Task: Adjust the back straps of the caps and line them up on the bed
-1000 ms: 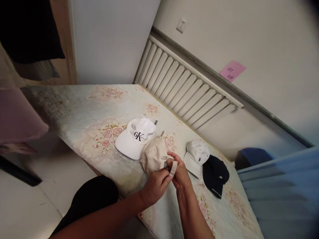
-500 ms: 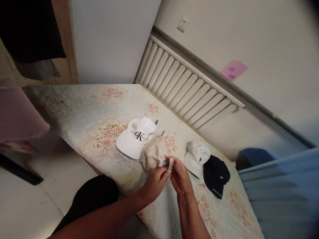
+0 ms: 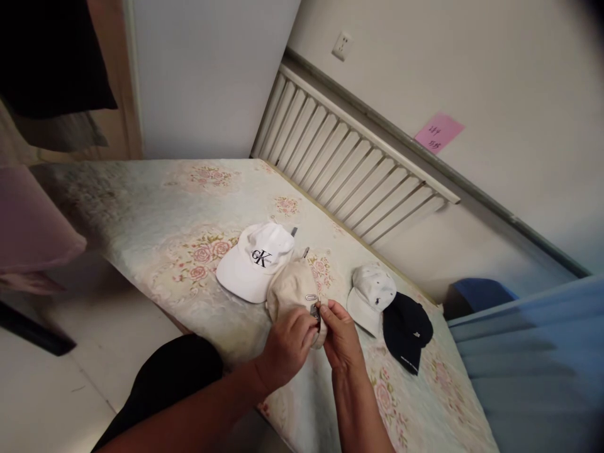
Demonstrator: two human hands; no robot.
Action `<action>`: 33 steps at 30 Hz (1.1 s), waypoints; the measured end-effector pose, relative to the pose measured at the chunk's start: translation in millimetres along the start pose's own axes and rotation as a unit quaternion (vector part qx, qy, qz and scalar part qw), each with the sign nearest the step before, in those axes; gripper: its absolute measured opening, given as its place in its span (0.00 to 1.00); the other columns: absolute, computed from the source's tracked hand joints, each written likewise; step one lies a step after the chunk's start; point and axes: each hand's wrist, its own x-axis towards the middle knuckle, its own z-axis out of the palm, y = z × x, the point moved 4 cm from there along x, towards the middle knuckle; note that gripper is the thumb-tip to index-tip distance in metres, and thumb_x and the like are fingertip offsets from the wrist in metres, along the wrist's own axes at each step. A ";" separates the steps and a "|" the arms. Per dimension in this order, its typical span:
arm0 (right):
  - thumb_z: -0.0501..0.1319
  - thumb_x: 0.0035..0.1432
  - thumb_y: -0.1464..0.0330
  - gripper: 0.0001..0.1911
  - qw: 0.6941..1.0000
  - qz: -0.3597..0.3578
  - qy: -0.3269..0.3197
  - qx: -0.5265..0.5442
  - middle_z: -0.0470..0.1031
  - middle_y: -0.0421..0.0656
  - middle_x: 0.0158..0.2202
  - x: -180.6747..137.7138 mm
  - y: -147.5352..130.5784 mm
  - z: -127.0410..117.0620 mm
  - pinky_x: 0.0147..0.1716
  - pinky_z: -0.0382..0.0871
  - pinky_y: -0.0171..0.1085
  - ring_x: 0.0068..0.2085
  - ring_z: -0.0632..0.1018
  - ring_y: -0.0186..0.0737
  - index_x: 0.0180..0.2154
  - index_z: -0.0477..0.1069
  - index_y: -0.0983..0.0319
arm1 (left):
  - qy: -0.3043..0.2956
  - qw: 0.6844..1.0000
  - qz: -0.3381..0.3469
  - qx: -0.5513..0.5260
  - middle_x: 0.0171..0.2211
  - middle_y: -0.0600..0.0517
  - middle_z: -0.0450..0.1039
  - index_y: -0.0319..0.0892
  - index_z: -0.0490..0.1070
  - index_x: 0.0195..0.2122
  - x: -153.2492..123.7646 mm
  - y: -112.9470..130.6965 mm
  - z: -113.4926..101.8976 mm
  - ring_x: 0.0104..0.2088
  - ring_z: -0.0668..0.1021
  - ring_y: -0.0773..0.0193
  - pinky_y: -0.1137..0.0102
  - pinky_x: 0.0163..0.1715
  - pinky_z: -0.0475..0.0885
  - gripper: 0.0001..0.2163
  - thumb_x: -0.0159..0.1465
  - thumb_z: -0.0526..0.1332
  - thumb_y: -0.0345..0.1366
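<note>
A beige cap (image 3: pixel 291 291) lies on the flowered bedspread (image 3: pixel 155 207) with its back strap and metal buckle (image 3: pixel 314 311) toward me. My left hand (image 3: pixel 285 345) pinches the buckle end of the strap. My right hand (image 3: pixel 340 335) pinches the strap from the other side, fingertips meeting the left hand's. A white cap with a black logo (image 3: pixel 255 260) sits just beyond the beige one.
A white cap with small dots (image 3: pixel 370 294) and a black cap (image 3: pixel 404 329) lie to the right on the bed. A white radiator (image 3: pixel 349 163) runs along the wall behind. A pink note (image 3: pixel 438 133) is stuck on the wall. My dark-clad knee (image 3: pixel 174 377) is at the bed's edge.
The loose strap end that stood up between my fingers has been drawn down toward the buckle. Both hands have moved slightly closer to the beige cap.
</note>
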 end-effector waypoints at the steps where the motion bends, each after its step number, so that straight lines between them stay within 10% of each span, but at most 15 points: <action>1: 0.73 0.40 0.67 0.11 1.000 0.002 0.000 0.001 0.78 0.38 0.27 -0.1 0.5 0.4 0.29 0.66 0.29 0.26 0.73 0.30 0.28 0.75 0.61 | 0.006 1.000 -0.005 0.016 0.35 0.48 0.69 0.40 0.67 0.39 1.7 -1.6 -1.1 0.37 0.72 0.61 0.66 0.38 0.69 0.06 0.64 0.52 0.28; 10: 0.73 0.40 0.65 0.12 1.000 0.001 0.013 -0.007 0.77 0.38 0.27 -2.7 2.0 4.2 0.28 0.68 0.31 0.27 0.74 0.32 0.27 0.74 0.61 | -0.033 0.998 -0.013 0.052 0.33 0.48 0.68 0.41 0.69 0.34 12.6 -10.1 -2.2 0.37 0.69 0.60 0.64 0.39 0.66 0.08 0.66 0.51 0.32; 15: 0.73 0.39 0.62 0.15 0.999 -0.004 0.045 -0.018 0.78 0.40 0.32 -1.6 2.1 1.0 0.25 0.68 0.32 0.25 0.75 0.33 0.28 0.73 0.61 | -0.022 0.988 -0.138 -0.067 0.30 0.51 0.67 0.41 0.67 0.30 19.8 -24.0 -5.8 0.34 0.69 0.64 0.68 0.35 0.64 0.07 0.64 0.52 0.32; 22: 0.65 0.49 0.57 0.13 0.989 -0.015 0.006 -0.146 0.75 0.38 0.24 -7.0 10.5 -5.0 0.18 0.58 0.31 0.18 0.68 0.29 0.29 0.73 0.61 | -0.056 0.849 -0.397 -0.345 0.21 0.59 0.60 0.41 0.64 0.27 21.7 -49.4 1.4 0.19 0.60 0.73 0.74 0.20 0.56 0.10 0.60 0.56 0.42; 33: 0.63 0.51 0.57 0.13 0.956 -0.061 0.022 -0.287 0.72 0.37 0.22 -23.0 14.5 -9.2 0.21 0.59 0.32 0.20 0.67 0.31 0.28 0.72 0.60 | -0.054 0.774 -0.411 -0.479 0.20 0.60 0.58 0.40 0.61 0.25 19.7 -50.4 5.1 0.17 0.59 0.77 0.76 0.19 0.53 0.14 0.56 0.60 0.45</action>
